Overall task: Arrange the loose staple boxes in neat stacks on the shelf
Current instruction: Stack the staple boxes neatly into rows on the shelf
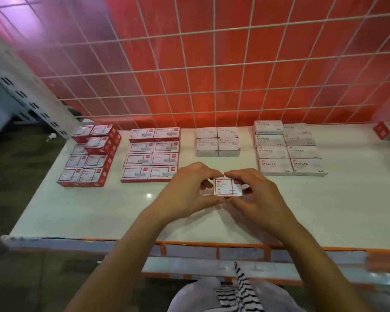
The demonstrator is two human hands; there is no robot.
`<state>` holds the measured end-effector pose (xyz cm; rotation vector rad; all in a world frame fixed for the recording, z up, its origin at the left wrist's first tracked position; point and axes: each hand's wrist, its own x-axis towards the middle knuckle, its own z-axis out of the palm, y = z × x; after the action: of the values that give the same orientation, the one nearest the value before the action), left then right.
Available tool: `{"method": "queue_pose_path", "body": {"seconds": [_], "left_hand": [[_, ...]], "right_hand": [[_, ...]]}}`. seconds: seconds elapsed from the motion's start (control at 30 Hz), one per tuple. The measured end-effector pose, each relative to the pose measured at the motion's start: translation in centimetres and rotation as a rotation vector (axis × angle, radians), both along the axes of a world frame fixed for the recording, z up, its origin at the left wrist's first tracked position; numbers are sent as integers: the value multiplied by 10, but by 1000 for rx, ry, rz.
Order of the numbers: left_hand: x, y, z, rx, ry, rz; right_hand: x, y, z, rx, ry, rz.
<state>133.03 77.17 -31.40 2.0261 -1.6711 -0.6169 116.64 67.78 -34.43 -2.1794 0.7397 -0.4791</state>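
Left hand (185,190) and right hand (254,194) both clamped on one small box (227,187), just before the white shelf's (77,212) middle stacks (217,141).

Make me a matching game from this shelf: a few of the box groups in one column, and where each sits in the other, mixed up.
Things:
1. red-sided box group
2. STAPLES box group
3. small pale four-box block
4. box in both hands

Places:
A. far right of the row
B. front centre of the shelf
C. far left of the row
D. middle back, behind the hands

Pairs: 1-C, 2-A, 3-D, 4-B
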Motion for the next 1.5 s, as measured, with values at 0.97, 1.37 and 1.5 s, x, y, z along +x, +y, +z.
{"method": "queue_pose_path", "body": {"seconds": [0.97, 1.37, 1.5], "left_hand": [[212, 132, 18, -49, 65, 363], [283, 146, 20, -82, 157, 444], [294, 149, 21, -99, 182, 451]], "right_hand": [[142, 109, 6, 83, 175, 166], [192, 106, 9, 23, 197, 214], [205, 103, 9, 7, 190, 205]]}}
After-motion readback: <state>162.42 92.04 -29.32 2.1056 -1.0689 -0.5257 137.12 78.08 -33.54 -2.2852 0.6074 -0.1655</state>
